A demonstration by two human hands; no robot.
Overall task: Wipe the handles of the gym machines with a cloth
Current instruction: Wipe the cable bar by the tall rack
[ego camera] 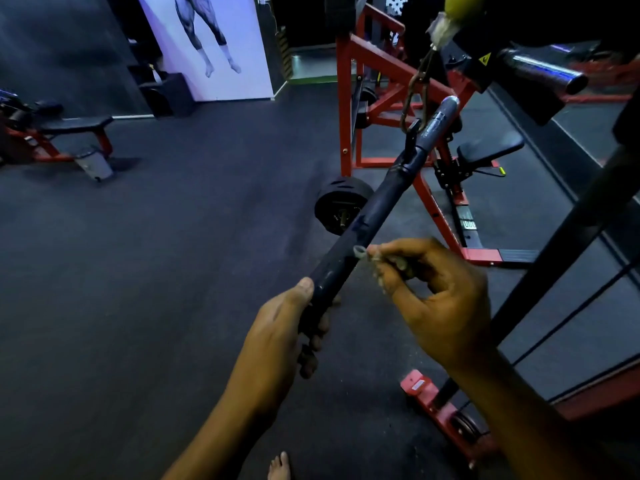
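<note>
From the head view, a long dark bar handle (pixel 377 209) hangs at a slant from a carabiner (pixel 415 98) clipped near its middle, its upper end pointing toward a red machine frame (pixel 377 64) and its lower end coming down toward the person. The left hand (pixel 280 327) grips that lower end, thumb lying along the top and fingers curled beneath it. The right hand (pixel 436 292) sits just beside the bar on its right, fingers and thumb pinching a small pale scrap of cloth (pixel 363 252); the scrap's tip touches the side of the bar just above the left hand.

Readable writing is scarce. A yellow triangular warning sticker (pixel 485 58) sits on the black housing at upper right, beside a chrome sleeve (pixel 547 72); its symbol is too small to make out. A label with pale marks on the red frame's base (pixel 469 223) is blurred beyond reading. A small tag on the red foot plate (pixel 417 384) near the right forearm is likewise illegible.

Behind, a black weight plate (pixel 337 209) rests on the dark rubber floor (pixel 173 254), a padded bench (pixel 74 124) stands at left, and a wall poster (pixel 207 43) shows a muscular figure's legs. A bare foot (pixel 278 467) shows at the bottom edge.
</note>
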